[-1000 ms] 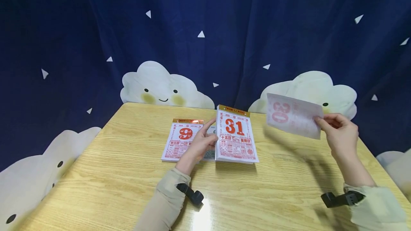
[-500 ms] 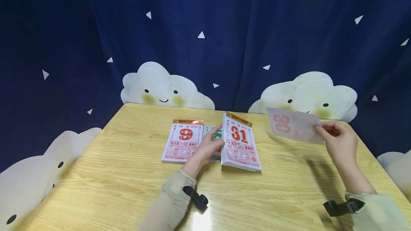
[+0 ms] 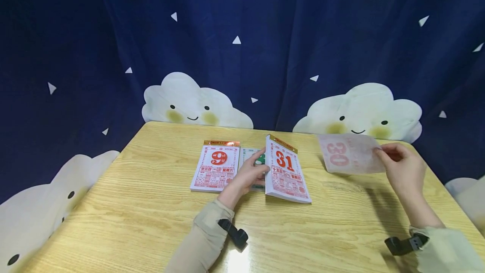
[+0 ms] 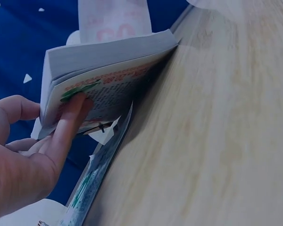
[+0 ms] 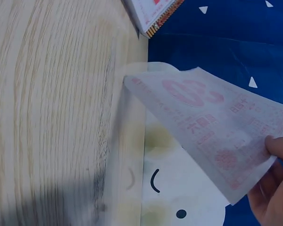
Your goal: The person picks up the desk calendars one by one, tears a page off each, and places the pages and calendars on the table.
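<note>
My left hand (image 3: 249, 175) grips the left edge of a thick tear-off calendar (image 3: 286, 176) whose top page reads 31 in red. Its left side is tilted up, and in the left wrist view my fingers (image 4: 68, 125) reach under its printed back. A loose calendar page (image 3: 349, 155), its 30 showing through reversed, is pinched by one end between the thumb and fingers of my right hand (image 3: 404, 163). That thin sheet hangs above the table at the right; in the right wrist view the page (image 5: 203, 127) slants out from my thumb.
Left of my hand a second calendar (image 3: 217, 165) lies flat, showing a red 9. Partly hidden behind my left hand is a page with green print (image 3: 248, 155). The wooden table (image 3: 144, 222) ends at a dark blue curtain (image 3: 212, 54) with white clouds.
My left hand has shifted the 31 calendar right and toward me, its left side tilting up more. The loose page in my right hand has come lower and slightly right.
</note>
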`<action>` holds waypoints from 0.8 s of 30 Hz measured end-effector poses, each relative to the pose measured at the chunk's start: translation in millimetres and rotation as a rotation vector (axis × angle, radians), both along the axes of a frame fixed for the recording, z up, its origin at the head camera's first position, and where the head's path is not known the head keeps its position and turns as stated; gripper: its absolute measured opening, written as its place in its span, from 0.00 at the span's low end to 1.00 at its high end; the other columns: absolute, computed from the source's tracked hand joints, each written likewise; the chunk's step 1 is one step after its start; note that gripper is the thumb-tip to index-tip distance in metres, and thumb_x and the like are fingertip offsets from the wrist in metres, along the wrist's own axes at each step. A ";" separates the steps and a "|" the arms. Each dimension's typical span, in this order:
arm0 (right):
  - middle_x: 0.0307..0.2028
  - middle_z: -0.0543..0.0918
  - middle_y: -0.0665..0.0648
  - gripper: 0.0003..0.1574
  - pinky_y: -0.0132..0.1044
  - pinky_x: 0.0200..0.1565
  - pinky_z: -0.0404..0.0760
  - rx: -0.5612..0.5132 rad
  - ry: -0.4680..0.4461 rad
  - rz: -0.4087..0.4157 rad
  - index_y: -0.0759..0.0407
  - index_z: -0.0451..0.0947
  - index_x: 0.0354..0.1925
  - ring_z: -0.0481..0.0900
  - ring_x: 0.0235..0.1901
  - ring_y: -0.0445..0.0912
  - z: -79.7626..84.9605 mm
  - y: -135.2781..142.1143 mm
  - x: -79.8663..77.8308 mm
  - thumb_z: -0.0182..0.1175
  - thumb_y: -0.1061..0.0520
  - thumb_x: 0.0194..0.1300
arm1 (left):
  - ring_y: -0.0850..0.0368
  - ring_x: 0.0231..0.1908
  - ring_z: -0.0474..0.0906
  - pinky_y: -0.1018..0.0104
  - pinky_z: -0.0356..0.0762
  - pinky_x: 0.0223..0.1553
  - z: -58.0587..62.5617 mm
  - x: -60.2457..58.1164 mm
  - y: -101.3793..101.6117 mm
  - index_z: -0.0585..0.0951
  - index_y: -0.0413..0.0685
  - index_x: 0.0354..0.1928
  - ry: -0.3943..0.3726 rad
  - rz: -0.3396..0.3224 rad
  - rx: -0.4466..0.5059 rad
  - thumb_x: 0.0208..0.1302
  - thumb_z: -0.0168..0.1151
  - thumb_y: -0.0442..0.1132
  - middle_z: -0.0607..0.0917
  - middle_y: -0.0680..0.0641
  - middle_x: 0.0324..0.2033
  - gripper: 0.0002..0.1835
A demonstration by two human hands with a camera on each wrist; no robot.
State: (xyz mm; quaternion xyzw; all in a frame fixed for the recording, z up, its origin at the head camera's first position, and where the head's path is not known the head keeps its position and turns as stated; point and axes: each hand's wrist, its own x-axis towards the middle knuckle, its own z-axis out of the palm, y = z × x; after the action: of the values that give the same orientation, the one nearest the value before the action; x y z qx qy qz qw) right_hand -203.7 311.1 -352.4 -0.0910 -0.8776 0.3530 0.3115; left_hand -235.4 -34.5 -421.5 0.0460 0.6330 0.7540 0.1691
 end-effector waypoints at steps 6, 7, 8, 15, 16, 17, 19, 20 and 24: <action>0.24 0.78 0.43 0.05 0.15 0.34 0.58 0.204 0.264 0.035 0.65 0.81 0.30 0.63 0.28 0.15 -0.6 -3.6 -5.5 0.63 0.62 0.54 | 0.60 0.22 0.77 0.63 0.81 0.26 3.7 0.0 3.6 0.58 0.62 0.68 -0.012 -0.066 -0.020 0.55 0.58 0.30 0.80 0.47 0.29 0.39; 0.25 0.80 0.50 0.04 0.16 0.35 0.57 0.241 0.299 0.045 0.65 0.81 0.30 0.66 0.28 0.20 -1.0 -3.9 -6.6 0.63 0.64 0.53 | 0.60 0.22 0.77 0.63 0.81 0.25 3.7 -0.1 4.2 0.58 0.62 0.68 -0.012 -0.075 -0.022 0.55 0.58 0.30 0.79 0.48 0.28 0.39; 0.26 0.80 0.57 0.03 0.19 0.35 0.59 0.276 0.325 0.056 0.65 0.80 0.29 0.69 0.29 0.25 -1.8 -4.2 -7.3 0.63 0.66 0.52 | 0.61 0.22 0.76 0.64 0.81 0.25 3.3 -0.4 4.8 0.58 0.61 0.68 -0.009 -0.081 -0.025 0.55 0.58 0.30 0.78 0.49 0.27 0.39; 0.26 0.80 0.60 0.06 0.38 0.20 0.66 0.506 0.292 0.149 0.62 0.80 0.28 0.77 0.26 0.54 -14.4 -8.4 -0.3 0.67 0.65 0.47 | 0.61 0.22 0.74 0.59 0.82 0.30 -0.4 -3.6 11.2 0.59 0.59 0.68 -0.005 -0.057 -0.076 0.54 0.58 0.28 0.75 0.50 0.26 0.39; 0.26 0.81 0.59 0.06 0.40 0.18 0.66 0.523 0.267 0.165 0.61 0.80 0.27 0.77 0.25 0.54 -16.5 -9.2 1.5 0.67 0.64 0.47 | 0.61 0.23 0.74 0.58 0.82 0.31 -0.5 -3.9 12.3 0.60 0.59 0.67 -0.009 -0.047 -0.087 0.54 0.58 0.28 0.75 0.50 0.26 0.39; 0.26 0.81 0.59 0.06 0.41 0.17 0.66 0.534 0.238 0.184 0.60 0.80 0.27 0.77 0.25 0.53 -18.7 -9.9 3.3 0.67 0.64 0.47 | 0.61 0.23 0.74 0.58 0.82 0.32 -0.4 -4.1 13.7 0.60 0.59 0.67 -0.014 -0.035 -0.095 0.54 0.59 0.28 0.76 0.50 0.27 0.39; 0.25 0.81 0.57 0.06 0.40 0.15 0.66 0.553 0.172 0.222 0.58 0.79 0.27 0.77 0.24 0.53 -23.6 -10.7 6.0 0.67 0.64 0.46 | 0.60 0.23 0.74 0.58 0.82 0.32 -0.1 -4.2 16.2 0.61 0.56 0.67 -0.019 -0.007 -0.108 0.54 0.59 0.28 0.76 0.50 0.28 0.37; 0.25 0.80 0.57 0.07 0.39 0.15 0.66 0.562 0.139 0.240 0.58 0.79 0.27 0.77 0.23 0.52 -25.8 -11.0 7.2 0.67 0.63 0.46 | 0.60 0.23 0.74 0.59 0.82 0.31 0.0 -4.1 17.5 0.62 0.54 0.67 -0.020 0.007 -0.115 0.54 0.59 0.28 0.76 0.49 0.29 0.36; 0.23 0.79 0.54 0.08 0.37 0.16 0.64 0.607 0.045 0.303 0.56 0.78 0.26 0.76 0.20 0.48 -34.3 -11.4 8.9 0.67 0.63 0.43 | 0.60 0.24 0.75 0.59 0.82 0.31 0.2 -2.9 23.1 0.64 0.45 0.64 -0.015 0.050 -0.134 0.55 0.59 0.28 0.77 0.48 0.31 0.33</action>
State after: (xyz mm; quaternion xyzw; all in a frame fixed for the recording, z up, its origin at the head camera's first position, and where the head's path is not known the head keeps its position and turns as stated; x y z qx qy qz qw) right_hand -194.8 299.8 -386.8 0.1450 -0.9391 0.1199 0.2875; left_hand -238.3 -11.4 -421.3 0.0130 0.6817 0.7143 0.1578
